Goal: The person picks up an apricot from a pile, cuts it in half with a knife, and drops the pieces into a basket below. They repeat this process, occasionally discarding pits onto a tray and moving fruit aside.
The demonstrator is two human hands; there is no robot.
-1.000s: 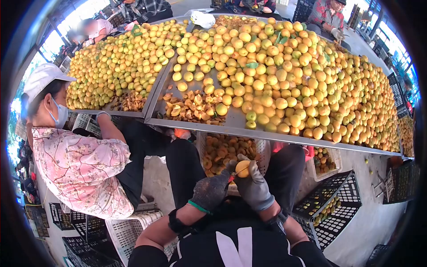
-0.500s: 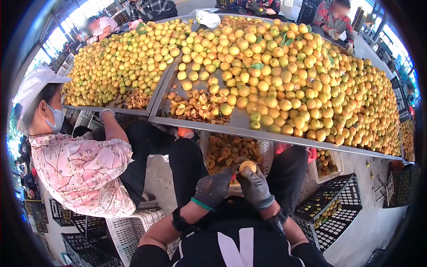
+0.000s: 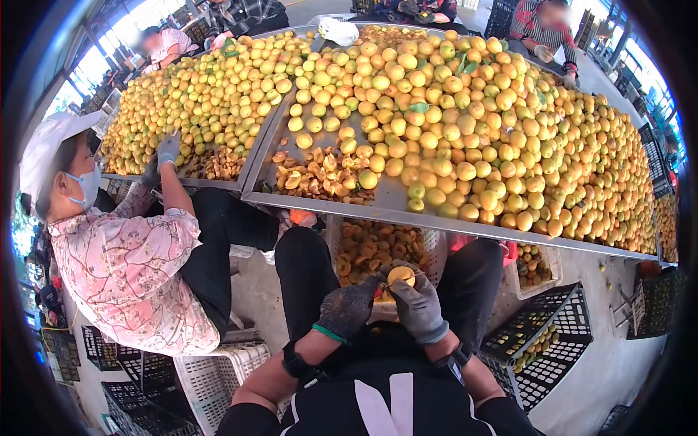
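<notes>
Over a white crate (image 3: 438, 256) of cut apricot pieces (image 3: 367, 251), my two gloved hands meet. In my right hand (image 3: 420, 312), in a grey glove, an apricot (image 3: 401, 276) is gripped with a pale round face turned up. My left hand (image 3: 345, 312), in a darker glove with a green cuff, is closed beside it on what looks like a small red-handled knife (image 3: 379, 291). Its blade is mostly hidden by the fingers and fruit. Ahead, a metal-edged table (image 3: 392, 195) bears heaped whole apricots (image 3: 472, 138) and a pile of apricot halves (image 3: 323, 174).
At my left sits a person in a pink floral shirt (image 3: 131, 280), both gloved hands at the table. Black crates (image 3: 560, 341) stand on the floor at right, a white crate (image 3: 218, 385) at lower left. Other people sit across the table.
The apricot in my right hand has turned and shifted slightly left, its pale face now more upward. The person at left has raised their hands to the fruit on the table.
</notes>
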